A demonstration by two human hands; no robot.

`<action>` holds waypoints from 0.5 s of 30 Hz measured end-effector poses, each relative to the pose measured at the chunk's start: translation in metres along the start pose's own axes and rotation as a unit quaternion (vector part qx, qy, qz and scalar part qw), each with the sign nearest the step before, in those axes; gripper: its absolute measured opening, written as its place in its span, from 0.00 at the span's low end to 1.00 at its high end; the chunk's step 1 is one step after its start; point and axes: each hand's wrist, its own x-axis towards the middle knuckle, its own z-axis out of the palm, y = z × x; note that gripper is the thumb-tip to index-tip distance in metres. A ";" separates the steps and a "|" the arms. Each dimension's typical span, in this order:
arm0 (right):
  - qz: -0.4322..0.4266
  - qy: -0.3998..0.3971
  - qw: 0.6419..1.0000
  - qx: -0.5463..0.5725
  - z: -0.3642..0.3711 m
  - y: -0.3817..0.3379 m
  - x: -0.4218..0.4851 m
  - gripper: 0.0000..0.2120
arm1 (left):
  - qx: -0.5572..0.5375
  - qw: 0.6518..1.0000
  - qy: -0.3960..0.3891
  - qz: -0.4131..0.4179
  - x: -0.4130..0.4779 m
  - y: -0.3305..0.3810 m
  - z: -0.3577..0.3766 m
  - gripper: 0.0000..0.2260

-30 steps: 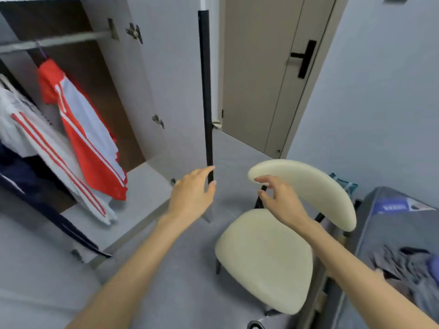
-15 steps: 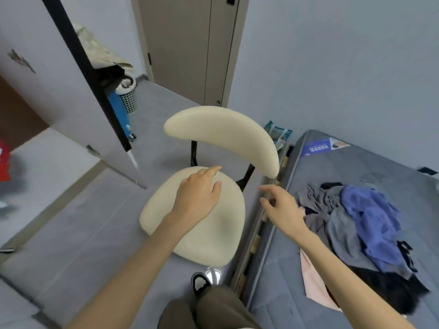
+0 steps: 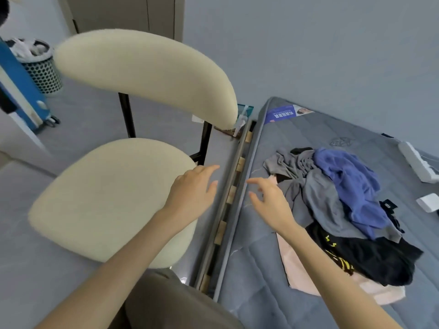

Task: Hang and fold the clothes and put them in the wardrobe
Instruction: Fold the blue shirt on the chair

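A heap of clothes lies on the grey mattress (image 3: 273, 300) at the right: a blue garment (image 3: 349, 179) on top, grey ones (image 3: 318, 200) under it, a black one with yellow print (image 3: 370, 260) and a pale pink one (image 3: 299, 274) at the bottom. My right hand (image 3: 268, 200) hovers over the mattress edge just left of the heap, fingers spread, empty. My left hand (image 3: 192, 191) floats over the right rim of the cream chair seat (image 3: 107, 200), fingers apart, holding nothing. The wardrobe is out of view.
The cream chair's backrest (image 3: 147, 74) stands close to the bed frame (image 3: 228, 200). A mesh bin (image 3: 40, 65) and a blue wheeled case (image 3: 21, 86) sit at the far left. A white power strip (image 3: 418, 162) and a small white box (image 3: 430, 201) lie on the mattress's right side.
My view has swung from the wardrobe to the bed. Both hands have moved right, toward the clothes heap, still empty.
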 end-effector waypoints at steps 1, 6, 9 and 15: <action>0.000 0.005 1.000 -0.001 0.000 0.015 -0.004 0.15 | -0.001 1.000 0.005 0.003 0.000 0.006 0.012 0.19; 0.007 0.058 0.998 -0.017 -0.039 0.090 -0.027 0.15 | -0.011 0.999 0.020 0.033 0.007 0.066 0.057 0.19; 0.031 0.088 0.995 -0.026 -0.069 0.137 -0.044 0.16 | 0.002 0.998 0.014 0.055 0.019 0.112 0.082 0.19; 0.122 0.140 0.981 -0.052 -0.101 0.230 -0.061 0.15 | 0.018 0.994 -0.025 0.104 0.042 0.180 0.133 0.19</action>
